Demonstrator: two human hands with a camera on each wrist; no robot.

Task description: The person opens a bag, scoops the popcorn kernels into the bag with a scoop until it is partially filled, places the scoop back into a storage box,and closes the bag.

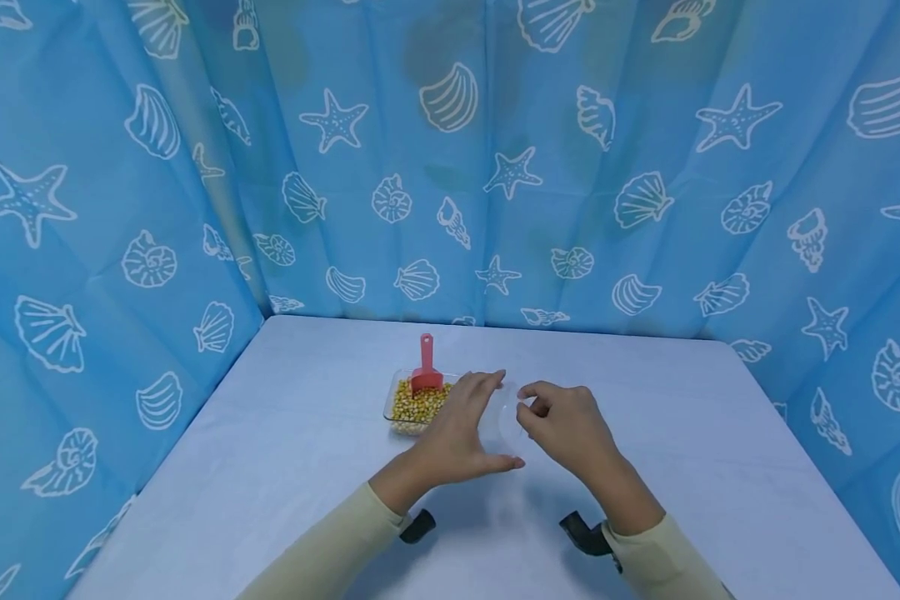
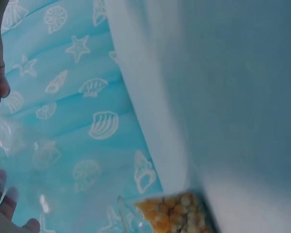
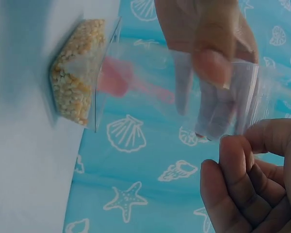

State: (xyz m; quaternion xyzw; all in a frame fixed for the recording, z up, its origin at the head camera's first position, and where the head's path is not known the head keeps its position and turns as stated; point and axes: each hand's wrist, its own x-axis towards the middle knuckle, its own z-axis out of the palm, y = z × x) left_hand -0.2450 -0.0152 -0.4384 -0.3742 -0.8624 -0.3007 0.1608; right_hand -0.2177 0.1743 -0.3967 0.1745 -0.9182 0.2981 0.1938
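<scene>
I'm seeing a clear bag [image 1: 508, 423] hanging over the table [image 1: 285, 433], right hand [image 1: 570, 425] pinching its edge, left hand [image 1: 453, 437] holding its fingers spread around there, red scoop [image 1: 427, 381] sitting in the corn tub [image 1: 407, 428] nearby.

the head view is evenly bright, with soft shadows on the near part of the white, flat tabletop [image 1: 270, 442]. both wrist views are dimmer and softly blurred; small glare shines on the clear, thin plastic bag [image 2: 12, 136].
</scene>
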